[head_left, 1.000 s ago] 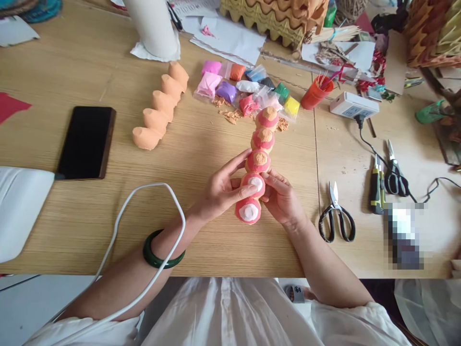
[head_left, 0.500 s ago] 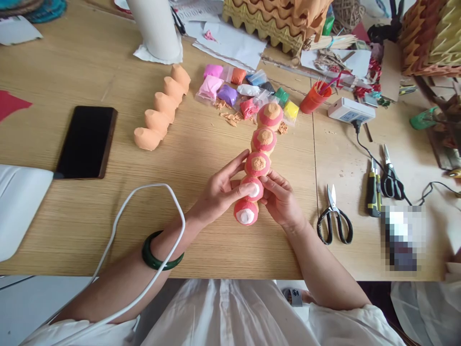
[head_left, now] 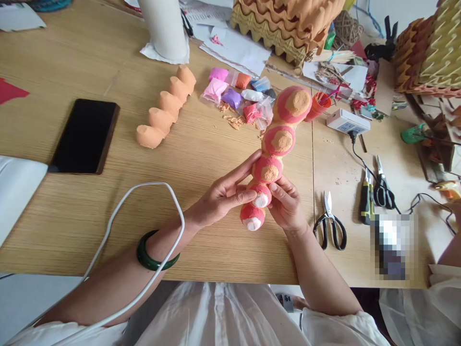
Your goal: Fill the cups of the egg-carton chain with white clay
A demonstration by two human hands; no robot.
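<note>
An egg-carton strip [head_left: 267, 169] of several cups, coated with reddish-pink and orange clay, is held up in both hands. The two cups nearest me have white tips; the farther ones have rough orange tips. My left hand [head_left: 226, 194] grips the strip from its left side, thumb on the second cup from the near end. On the right side, my right hand [head_left: 288, 205] pinches the strip near the same cup. A plain orange egg-carton strip [head_left: 167, 106] lies on the table to the left. Bags of coloured clay [head_left: 232, 97] lie beyond the hands, beside orange scraps.
Scissors [head_left: 329, 222], a utility knife [head_left: 366, 199] and smaller scissors [head_left: 383, 192] lie right. A phone [head_left: 84, 137] lies left; a white cable [head_left: 144, 185] loops over my left forearm. Behind stand a paper roll [head_left: 163, 29], stacked egg trays [head_left: 284, 29] and a power strip [head_left: 347, 121].
The far end of the coated strip has risen toward me and swung right, covering some clay bags. Both hands keep their hold and have shifted slightly right.
</note>
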